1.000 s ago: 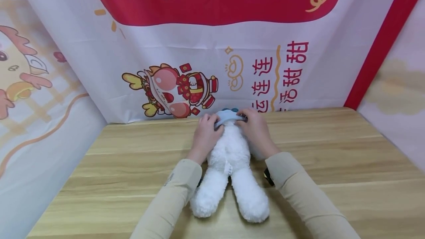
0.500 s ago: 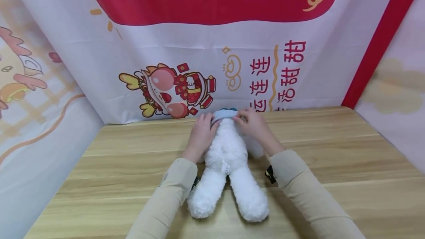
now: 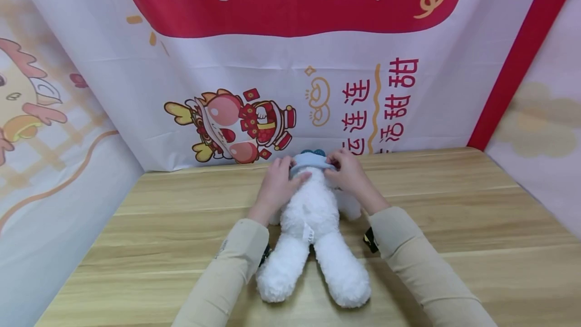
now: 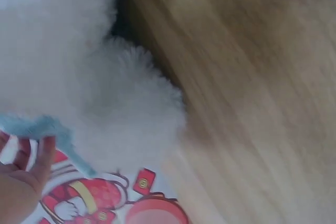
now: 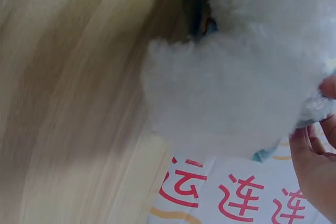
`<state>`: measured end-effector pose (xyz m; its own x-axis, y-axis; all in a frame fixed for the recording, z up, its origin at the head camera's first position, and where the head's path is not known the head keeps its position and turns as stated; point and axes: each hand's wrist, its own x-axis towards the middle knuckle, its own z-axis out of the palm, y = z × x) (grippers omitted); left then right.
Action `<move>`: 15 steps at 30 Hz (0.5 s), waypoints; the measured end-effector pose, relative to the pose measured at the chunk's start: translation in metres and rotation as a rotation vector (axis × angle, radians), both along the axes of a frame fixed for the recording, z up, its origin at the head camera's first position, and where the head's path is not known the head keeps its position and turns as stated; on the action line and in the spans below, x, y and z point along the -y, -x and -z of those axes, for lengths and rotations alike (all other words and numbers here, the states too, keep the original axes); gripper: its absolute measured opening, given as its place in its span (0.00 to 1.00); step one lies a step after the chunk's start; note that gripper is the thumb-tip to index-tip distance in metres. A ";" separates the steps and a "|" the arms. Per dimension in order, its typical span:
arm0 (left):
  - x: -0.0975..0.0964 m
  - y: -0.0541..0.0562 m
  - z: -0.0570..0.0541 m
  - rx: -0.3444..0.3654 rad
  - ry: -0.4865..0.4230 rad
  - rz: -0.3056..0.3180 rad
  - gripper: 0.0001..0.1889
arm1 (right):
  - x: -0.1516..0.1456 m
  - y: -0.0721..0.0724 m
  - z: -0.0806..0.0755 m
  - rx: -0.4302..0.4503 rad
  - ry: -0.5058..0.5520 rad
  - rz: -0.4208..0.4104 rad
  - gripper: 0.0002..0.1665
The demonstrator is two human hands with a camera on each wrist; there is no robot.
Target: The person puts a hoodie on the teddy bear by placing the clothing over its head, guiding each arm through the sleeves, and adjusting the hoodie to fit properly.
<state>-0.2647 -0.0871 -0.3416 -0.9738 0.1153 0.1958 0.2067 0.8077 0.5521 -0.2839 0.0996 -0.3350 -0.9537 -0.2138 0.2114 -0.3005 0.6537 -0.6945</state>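
A fluffy white plush toy lies on the wooden table with its legs toward me and a small white tag at its lower back. Around its head end sits a light-blue cloth piece, with dark teal round shapes behind it. My left hand holds the cloth's left edge, its thumb lying over the white fur. On the other side my right hand pinches the right edge. In the left wrist view, the fingers meet the cloth's rim; the plush hides much of the cloth in both wrist views.
The wooden table spreads to both sides of the toy. Directly behind the toy's head hangs a printed white and red cloth backdrop. Printed side cloths rise at the left and right. A dark band shows at my right cuff.
The cloth's lower edge has shifted, and my left thumb has moved onto the fur below it. Both hands stay at the head end. More of the toy's right-side arm shows beside my right wrist.
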 end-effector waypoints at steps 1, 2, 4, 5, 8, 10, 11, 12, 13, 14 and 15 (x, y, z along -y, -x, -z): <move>-0.002 -0.001 0.001 -0.004 -0.001 -0.008 0.29 | 0.000 0.000 0.000 -0.010 -0.011 -0.004 0.10; -0.004 -0.001 0.001 -0.008 0.005 -0.016 0.33 | 0.000 -0.001 0.000 -0.015 -0.019 -0.012 0.09; -0.009 -0.002 0.001 -0.012 0.019 -0.029 0.39 | 0.001 -0.003 0.000 -0.026 -0.036 -0.031 0.06; -0.010 -0.003 0.002 -0.014 0.025 -0.039 0.40 | 0.002 -0.004 0.000 -0.036 -0.042 -0.044 0.05; -0.014 -0.003 0.001 -0.013 0.040 -0.065 0.40 | 0.002 -0.008 0.000 -0.071 -0.052 -0.081 0.05; -0.016 -0.002 0.001 -0.003 0.045 -0.079 0.40 | 0.002 -0.010 0.001 -0.106 -0.048 -0.116 0.04; -0.016 -0.001 0.001 0.001 0.050 -0.082 0.39 | 0.002 -0.011 0.001 -0.128 -0.047 -0.136 0.04; -0.016 -0.001 0.001 0.009 0.064 -0.081 0.38 | 0.001 -0.011 0.002 -0.148 -0.048 -0.156 0.04; -0.016 0.000 0.001 0.017 0.079 -0.078 0.37 | 0.001 -0.012 0.002 -0.166 -0.048 -0.175 0.04; -0.015 0.000 0.001 0.021 0.099 -0.073 0.36 | 0.000 -0.012 0.002 -0.178 -0.048 -0.191 0.05; -0.014 0.001 0.000 0.027 0.117 -0.068 0.35 | 0.000 -0.013 0.002 -0.183 -0.050 -0.205 0.05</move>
